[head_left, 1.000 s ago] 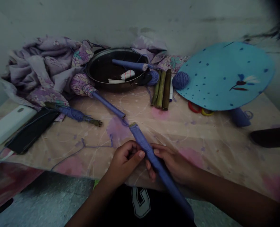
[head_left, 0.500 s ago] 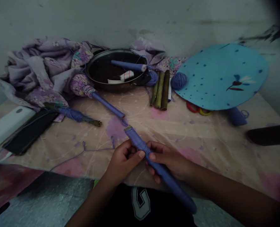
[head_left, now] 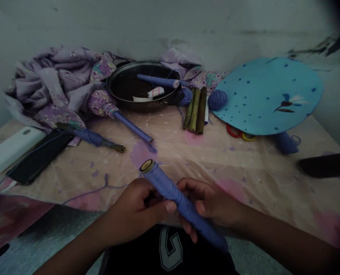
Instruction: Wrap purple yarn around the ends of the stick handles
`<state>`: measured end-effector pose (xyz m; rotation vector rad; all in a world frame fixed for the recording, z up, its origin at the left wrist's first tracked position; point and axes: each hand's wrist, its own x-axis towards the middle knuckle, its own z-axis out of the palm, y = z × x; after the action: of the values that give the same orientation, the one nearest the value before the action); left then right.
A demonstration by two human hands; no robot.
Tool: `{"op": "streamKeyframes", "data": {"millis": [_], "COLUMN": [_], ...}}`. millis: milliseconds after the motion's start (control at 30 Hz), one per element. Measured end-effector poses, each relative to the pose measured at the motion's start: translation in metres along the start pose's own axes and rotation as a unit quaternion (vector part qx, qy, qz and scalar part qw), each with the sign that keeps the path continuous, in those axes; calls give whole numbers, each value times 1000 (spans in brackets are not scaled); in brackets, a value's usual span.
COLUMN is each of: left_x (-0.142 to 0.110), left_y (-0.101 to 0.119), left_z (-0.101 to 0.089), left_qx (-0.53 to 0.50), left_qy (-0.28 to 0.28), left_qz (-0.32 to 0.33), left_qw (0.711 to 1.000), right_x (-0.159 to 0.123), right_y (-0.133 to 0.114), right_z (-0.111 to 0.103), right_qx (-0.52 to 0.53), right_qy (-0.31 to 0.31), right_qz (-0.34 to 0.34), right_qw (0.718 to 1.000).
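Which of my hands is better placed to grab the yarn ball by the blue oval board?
Probably your right. Your right hand looks nearer the yarn ball, with your left hand farther to the left. Both are on the purple-wrapped tube, so the left would have to support it alone.

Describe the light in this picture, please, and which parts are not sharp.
Head view: dim overall, without strong glare; the wrapped tube looks soft at its lower end, and a dark blur covers the upper right corner.
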<state>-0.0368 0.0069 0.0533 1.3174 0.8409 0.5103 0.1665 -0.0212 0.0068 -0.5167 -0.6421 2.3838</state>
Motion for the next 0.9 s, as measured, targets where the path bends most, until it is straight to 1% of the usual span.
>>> {"op": "streamKeyframes", "data": {"millis": [67, 133, 200, 233, 300, 333, 367, 433, 567, 667, 733, 833, 900], "left_x": [1, 6, 16, 22, 37, 45, 53, 69, 91, 98, 100, 103, 106], "left_y": [9, 17, 23, 25, 28, 28, 26, 20, -2, -14, -19, -23, -26], "left_z": [-2, -2, -1, -1, -2, -2, -3, -5, -6, -4, -2, -3, -5], "left_qx": [34, 45, 41, 35, 13, -5, -19, -44, -79, -115, -151, -196, -203], "left_qy": [13, 25, 28, 21, 0, -1, -5, -28, -9, 4, -17, -70, -60], "left_qz": [3, 12, 24, 31, 46, 58, 69, 66, 31, 31, 22, -10, -13], "left_qw": [999, 999, 998, 999, 999, 998, 997, 996, 996, 993, 988, 978, 977], "right_x": [-2, -4, -6, -7, -7, -7, -6, -2, 6, 10, 13, 15, 17], "right_y": [-3, -8, -15, -19, -26, -30, -33, -38, -39, -36, -35, -34, -34], "right_z": [3, 6, 10, 12, 12, 11, 9, 3, -11, -19, -22, -28, -32], "right_qx": [-20, -43, -54, -56, -66, -72, -72, -56, -39, -60, -73, -72, -54], "right_qy": [-10, 1, 34, 55, 83, 95, 95, 114, 145, 174, 185, 191, 189], "right_qz": [-14, -34, -47, -52, -65, -77, -91, -98, -96, -97, -99, -100, -78], "right_qw": [1000, 998, 997, 996, 992, 990, 989, 987, 984, 978, 975, 974, 977]}}
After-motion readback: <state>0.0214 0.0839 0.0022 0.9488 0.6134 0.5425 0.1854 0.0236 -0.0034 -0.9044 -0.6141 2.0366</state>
